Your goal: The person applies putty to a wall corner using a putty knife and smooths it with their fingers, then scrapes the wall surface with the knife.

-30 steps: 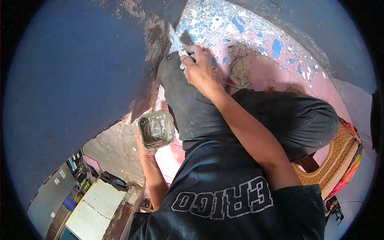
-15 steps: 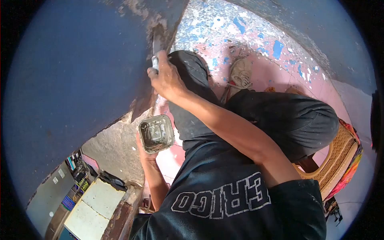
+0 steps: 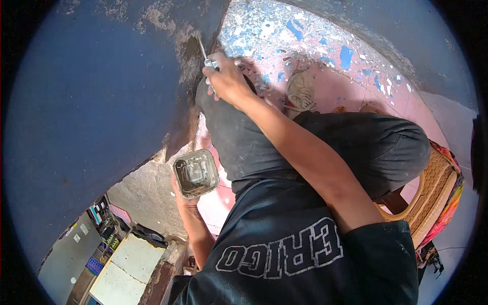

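Observation:
My right hand (image 3: 229, 80) is closed around the handle of a putty knife (image 3: 203, 50). Its thin blade points up and slants to the left, its tip at or very near a damp-looking dark patch (image 3: 191, 51) on the blue wall (image 3: 101, 96). Lower down, my left hand (image 3: 184, 197) grips a square plastic tub (image 3: 217, 175) from below and the side. Grey-brown paste smears the tub's inside, and its open top faces me. Most of the left fingers are hidden behind the tub.
Paint flakes (image 3: 346, 57) litter the pink tiled floor (image 3: 351, 91) near my shoe (image 3: 301, 90). A tan plastic chair (image 3: 432, 201) is at my right. A white-topped surface (image 3: 124, 267) and assorted items stand at lower left. My bent knee is close to the wall.
My right hand has shifted slightly right and up, and the blade has turned edge-on, uncovering the dark patch. My left knee has swung toward the wall. The tub has barely moved.

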{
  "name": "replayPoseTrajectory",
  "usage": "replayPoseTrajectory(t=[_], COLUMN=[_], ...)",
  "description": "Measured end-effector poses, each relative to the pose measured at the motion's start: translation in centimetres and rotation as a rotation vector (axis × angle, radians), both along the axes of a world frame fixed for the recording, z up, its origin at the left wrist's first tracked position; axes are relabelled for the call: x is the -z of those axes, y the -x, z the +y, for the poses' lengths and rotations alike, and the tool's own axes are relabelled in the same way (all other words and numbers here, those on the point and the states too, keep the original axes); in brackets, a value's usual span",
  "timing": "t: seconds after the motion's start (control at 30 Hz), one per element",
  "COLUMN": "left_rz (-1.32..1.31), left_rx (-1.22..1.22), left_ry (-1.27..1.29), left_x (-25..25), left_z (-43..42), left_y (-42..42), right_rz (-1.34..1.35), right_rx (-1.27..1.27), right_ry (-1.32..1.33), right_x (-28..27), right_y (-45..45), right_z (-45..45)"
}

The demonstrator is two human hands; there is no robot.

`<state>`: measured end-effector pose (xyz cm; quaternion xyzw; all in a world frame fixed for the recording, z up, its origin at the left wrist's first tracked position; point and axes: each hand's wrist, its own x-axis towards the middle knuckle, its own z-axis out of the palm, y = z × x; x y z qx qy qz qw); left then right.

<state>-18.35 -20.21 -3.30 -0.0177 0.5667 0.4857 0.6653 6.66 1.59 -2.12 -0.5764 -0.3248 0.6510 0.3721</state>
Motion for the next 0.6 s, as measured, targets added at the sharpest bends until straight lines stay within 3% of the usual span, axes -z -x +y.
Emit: replayPoseTrajectory(t=[0.07,0.23,0.3,0.4,0.53,0.57,0.6], left_rz=[-0.013,0.04,0.037,0.049,0.035,0.034,0.022], left_rx=[0.001,-0.042,-0.042,-0.035,-0.033,-0.035,-0.036], left_ry=[-0.008,0.037,0.021,-0.002,0.018,0.019,0.028], left_x=[-0.1,0.0,0.1,-0.1,-0.2,0.0,0.2], left_z=[-0.1,0.9,0.9,0.8,0.0,-0.1,-0.2], left_y=[-0.1,-1.0,-0.8,-0.7,-0.1,-0.1,-0.1], right_rz=[-0.197,-0.113,0.074,0.023,-0.096,-0.197,-0.199], right_rx=[-0.051,-0.111,-0.076,0.031,-0.12,-0.108,-0.108], right_ry=[-0.16,-0.219,0.079,0.032,-0.005,-0.205,-0.204], right_x=[0.8,-1.3,-1.7,-0.2,-1.8,0.6,0.2], right_y=[1.4,-0.2,-1.5,-1.8,-0.8,0.2,-0.2], right_z=[-1.2,-4.8,-3.8,-1.0,-0.9,-1.6,-2.1])
